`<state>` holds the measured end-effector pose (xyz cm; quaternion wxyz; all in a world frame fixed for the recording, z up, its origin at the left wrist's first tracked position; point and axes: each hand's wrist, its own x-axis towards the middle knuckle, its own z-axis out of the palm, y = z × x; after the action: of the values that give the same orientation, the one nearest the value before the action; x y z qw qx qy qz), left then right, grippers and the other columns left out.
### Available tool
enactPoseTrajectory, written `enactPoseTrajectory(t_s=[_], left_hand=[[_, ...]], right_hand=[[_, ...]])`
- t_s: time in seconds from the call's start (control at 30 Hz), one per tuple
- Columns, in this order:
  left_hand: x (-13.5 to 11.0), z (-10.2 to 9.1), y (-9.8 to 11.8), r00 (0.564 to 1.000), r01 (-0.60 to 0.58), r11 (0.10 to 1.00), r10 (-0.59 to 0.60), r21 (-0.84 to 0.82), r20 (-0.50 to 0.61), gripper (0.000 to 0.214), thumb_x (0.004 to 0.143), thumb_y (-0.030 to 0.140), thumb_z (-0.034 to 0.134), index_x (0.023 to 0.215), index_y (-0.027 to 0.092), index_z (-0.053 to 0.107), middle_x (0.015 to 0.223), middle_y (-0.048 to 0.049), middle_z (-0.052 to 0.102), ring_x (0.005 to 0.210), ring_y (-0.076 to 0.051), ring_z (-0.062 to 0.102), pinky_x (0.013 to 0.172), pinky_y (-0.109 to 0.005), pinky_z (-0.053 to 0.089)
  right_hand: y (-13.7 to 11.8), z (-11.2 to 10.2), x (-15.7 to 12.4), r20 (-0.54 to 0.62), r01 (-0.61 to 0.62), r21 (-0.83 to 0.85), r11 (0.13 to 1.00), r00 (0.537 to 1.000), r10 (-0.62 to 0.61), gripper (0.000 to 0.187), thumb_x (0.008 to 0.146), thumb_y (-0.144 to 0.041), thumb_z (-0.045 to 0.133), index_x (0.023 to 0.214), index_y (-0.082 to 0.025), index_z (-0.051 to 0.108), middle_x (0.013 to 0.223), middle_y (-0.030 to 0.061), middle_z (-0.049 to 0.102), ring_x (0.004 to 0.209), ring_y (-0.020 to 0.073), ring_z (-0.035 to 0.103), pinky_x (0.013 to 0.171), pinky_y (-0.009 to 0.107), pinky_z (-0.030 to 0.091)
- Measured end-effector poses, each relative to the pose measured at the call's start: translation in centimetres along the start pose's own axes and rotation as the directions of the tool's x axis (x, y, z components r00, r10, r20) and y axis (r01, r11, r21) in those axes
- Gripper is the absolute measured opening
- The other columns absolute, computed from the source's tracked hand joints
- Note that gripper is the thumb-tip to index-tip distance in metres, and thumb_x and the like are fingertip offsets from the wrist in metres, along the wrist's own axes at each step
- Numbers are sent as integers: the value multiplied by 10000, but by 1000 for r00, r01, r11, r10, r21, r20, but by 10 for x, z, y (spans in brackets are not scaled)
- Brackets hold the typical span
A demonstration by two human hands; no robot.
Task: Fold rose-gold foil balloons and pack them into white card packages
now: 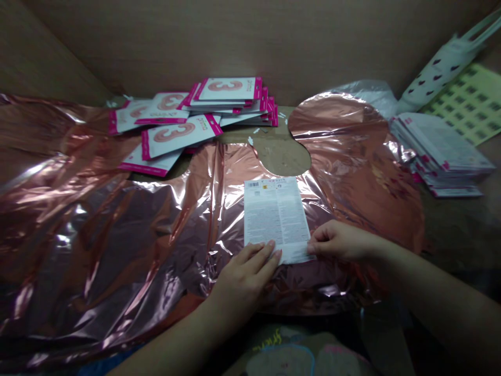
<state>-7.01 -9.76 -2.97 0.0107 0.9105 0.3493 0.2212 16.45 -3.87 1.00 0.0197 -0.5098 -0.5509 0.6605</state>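
Note:
A white printed leaflet (275, 216) with a barcode at its top corner lies on a large rose-gold foil balloon (117, 235), which is spread out flat and creased. My left hand (245, 277) holds the leaflet's lower left edge, with the fingertips on the paper. My right hand (338, 240) pinches its lower right corner between thumb and fingers. Both hands are over the foil, and the leaflet's lower edge is partly hidden by the fingers.
A loose pile of pink-and-white packets (227, 96) printed with a number 3 lies at the back on a tan work surface (277, 154). A stack of packets (442, 156) sits at the right, near a pale green sheet (465, 102) and a white patterned bag (434, 73). A cardboard wall (235, 42) stands behind.

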Motion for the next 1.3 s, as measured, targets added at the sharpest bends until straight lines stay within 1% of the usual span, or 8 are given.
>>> enactPoseTrajectory(t_s=[0.2,0.33,0.43,0.5,0.57,0.87,1.1,1.3], left_hand=[[-8,0,7,997,-3,999,0,44,76,395,837,134,409,1201,30,524,1245,-179,543,1146,-285,486,947,-440,428],[-17,-1,8,984,-15,997,1,75,177,483,854,215,454,1329,140,412,1363,-157,427,1242,-309,392,980,-465,377],[-22,0,6,982,1,996,-18,90,189,558,843,315,507,1372,258,341,1440,-144,301,1293,-333,310,1000,-503,329],[-24,1,4,981,-7,996,-10,84,191,581,840,332,513,1383,259,317,1461,-139,255,1315,-329,268,1025,-498,296],[-24,0,1,976,-40,997,23,72,217,592,845,327,500,1392,214,303,1458,-138,264,1326,-319,244,1043,-478,278],[-26,-2,-4,969,-86,994,68,66,238,554,874,320,448,1391,175,308,1435,-136,318,1328,-311,239,1029,-456,314],[-36,-11,-19,950,-136,989,114,55,292,571,882,286,438,1408,163,255,1432,-84,340,1337,-259,242,1068,-408,260],[-50,-28,-31,950,-96,995,95,-14,296,549,874,305,477,1381,161,319,1367,-104,438,1273,-255,368,1051,-417,270]], right_hand=[[12,13,0,-25,-63,132,989,997,67,358,712,-471,577,574,-153,486,427,-75,377,378,44,271,401,200,192],[17,13,-6,-363,-60,-340,939,929,-72,334,750,-393,568,535,-162,458,490,-27,464,454,82,399,438,211,290],[16,25,-20,-470,-83,-785,613,725,-504,216,812,-293,529,659,-149,580,681,50,604,639,161,550,556,266,416],[18,39,-25,-260,56,-927,372,620,-740,203,861,-230,466,914,-137,638,949,106,648,901,213,588,750,338,471],[24,51,-24,-57,191,-962,194,555,-830,308,883,-206,432,1142,-125,577,1196,125,575,1149,229,489,940,393,413],[51,42,-14,161,337,-939,75,619,-769,444,831,-232,506,1266,-142,499,1368,192,394,1303,292,303,1021,467,323],[62,32,-16,183,349,-932,97,684,-707,519,828,-228,489,1341,-211,410,1406,128,358,1313,247,297,1064,496,209],[46,33,-20,140,346,-931,118,634,-761,432,840,-203,481,1270,-162,489,1340,115,459,1280,223,361,1080,463,215]])
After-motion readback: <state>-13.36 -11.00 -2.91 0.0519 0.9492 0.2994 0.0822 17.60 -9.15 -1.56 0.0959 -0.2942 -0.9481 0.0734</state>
